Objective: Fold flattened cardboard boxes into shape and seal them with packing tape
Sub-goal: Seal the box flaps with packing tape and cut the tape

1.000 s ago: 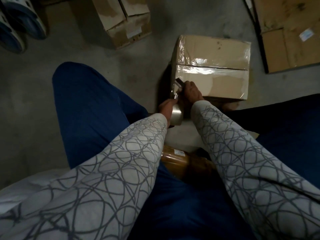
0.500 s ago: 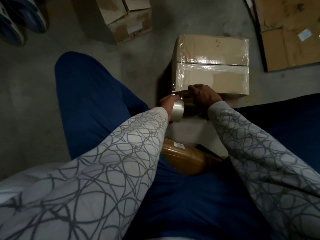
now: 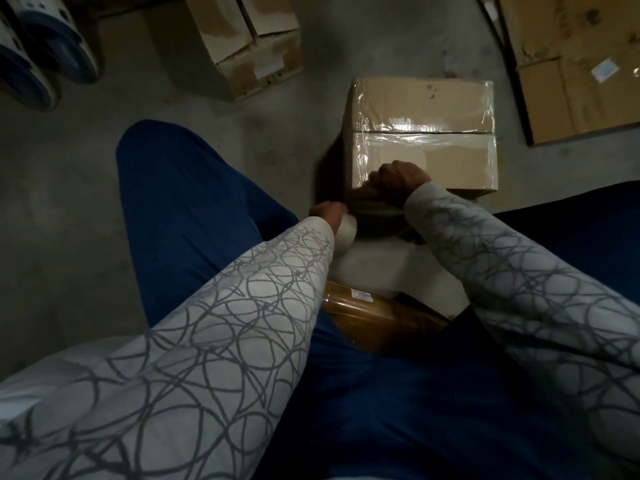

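A folded cardboard box [image 3: 422, 109] stands on the concrete floor ahead of me, its top seam and edges covered with shiny clear tape. My left hand [image 3: 327, 213] grips a roll of clear packing tape [image 3: 344, 233] at the box's near left corner. My right hand [image 3: 396, 178] lies curled on the box's near top edge, over the tape strip. Whether its fingers pinch the tape is hidden. The box's near side is in shadow.
A brown roll of tape [image 3: 377, 323] lies between my blue-trousered legs, on pale sheeting [image 3: 381, 268]. Another open box [image 3: 249, 39] stands at the back, flattened cardboard [image 3: 581, 64] lies at the right, and sandals [image 3: 38, 53] sit at the far left.
My right hand has moved from the box's near left corner to the right along the near top edge. My left hand with the tape roll has stayed near the corner, slightly lower.
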### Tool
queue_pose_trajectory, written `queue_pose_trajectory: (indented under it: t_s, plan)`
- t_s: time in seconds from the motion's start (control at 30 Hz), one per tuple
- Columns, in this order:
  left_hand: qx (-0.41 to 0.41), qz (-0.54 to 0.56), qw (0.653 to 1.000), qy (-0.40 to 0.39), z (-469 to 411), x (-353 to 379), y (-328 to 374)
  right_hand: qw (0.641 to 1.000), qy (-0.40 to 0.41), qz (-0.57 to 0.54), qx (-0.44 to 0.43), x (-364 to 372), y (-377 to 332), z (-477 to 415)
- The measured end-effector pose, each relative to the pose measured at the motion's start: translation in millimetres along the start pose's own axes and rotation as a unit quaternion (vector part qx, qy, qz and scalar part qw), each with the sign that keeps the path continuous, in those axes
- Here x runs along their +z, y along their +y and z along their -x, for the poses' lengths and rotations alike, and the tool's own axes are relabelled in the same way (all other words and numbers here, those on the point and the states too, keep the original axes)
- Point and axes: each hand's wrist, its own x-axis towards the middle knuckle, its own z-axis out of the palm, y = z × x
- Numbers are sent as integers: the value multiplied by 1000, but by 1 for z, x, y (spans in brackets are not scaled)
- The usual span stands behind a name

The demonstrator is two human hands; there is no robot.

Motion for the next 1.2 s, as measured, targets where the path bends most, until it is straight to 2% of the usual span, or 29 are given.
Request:
queue_pose_trajectory:
  t_s: [0.1,0.2,0.3,0.4,0.43,0.47,0.53,0.6,0.67,0.7,0.73,0.83,0.9,0.97,1.0,1.1,1.13,1.2]
  plan:
    - [-7,68,997,-32,6,-3,0,985,51,-161,22,-2,12,9]
    - [25,99,995,-15,-1,1,-1,931,145,-326,75,6,8,7]
    - [72,79,994,14,-9,6,2,918,119,-370,79,5,-17,-1]
    - [63,69,995,38,-18,3,9,905,99,-397,114,13,-29,-16]
    - [59,72,995,47,-18,1,12,888,99,-428,136,15,-29,-17]
    - [61,78,994,48,-16,-1,16,856,103,-484,150,15,-28,-15]
    - [75,92,992,51,-12,-4,23,754,105,-628,162,12,-27,-1]
    - [106,89,990,28,3,-3,29,655,79,-739,137,5,-35,23]
    - [144,71,987,-5,22,0,32,580,65,-805,110,3,-40,40]
    - [167,59,984,-19,25,2,31,563,82,-817,98,3,-42,45]
    - [195,43,979,-34,26,4,29,566,109,-812,93,4,-42,48]
    - [292,-33,954,-52,29,8,27,637,174,-742,113,9,-41,63]
    - [380,-174,908,-18,34,8,29,653,192,-720,131,15,-39,76]
    - [449,-251,858,10,41,8,27,673,214,-690,160,19,-37,88]
    - [470,-256,844,20,44,7,27,677,231,-677,174,19,-34,92]
    - [524,-225,821,15,50,4,26,660,293,-664,195,16,-25,108]
    - [541,-227,810,9,54,4,27,672,317,-638,202,14,-22,114]
    - [560,-225,797,-6,62,5,28,723,369,-547,206,10,-13,123]
